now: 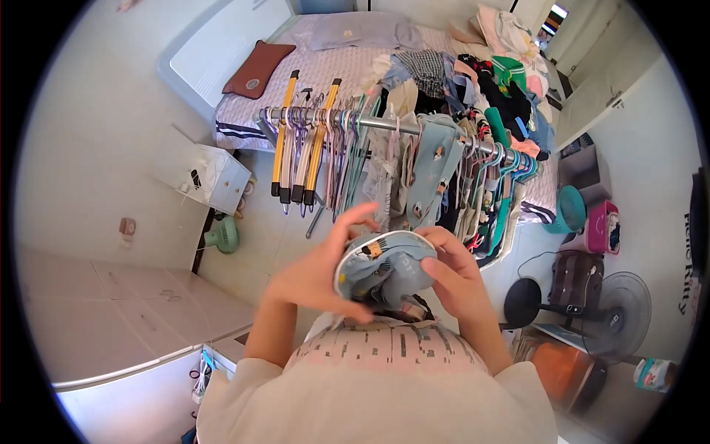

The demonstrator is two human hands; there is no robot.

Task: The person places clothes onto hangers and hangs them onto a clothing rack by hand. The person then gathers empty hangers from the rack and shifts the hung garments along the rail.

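Just in front of my chest is a bunched blue-grey printed garment with white piping along its curved edge. My right hand pinches its right side between thumb and fingers. At the left edge, my left hand curves around the cloth with thumb and fingers spread wide; the hand is slightly blurred. What lies inside the folds is hidden. Beyond my hands, a blue-grey garment with a similar print hangs on the metal clothes rack.
Several hangers crowd the rack's left half, and clothes fill its right. Behind it, a bed carries a brown cushion and a clothes pile. A standing fan is at right, a small green fan at left.
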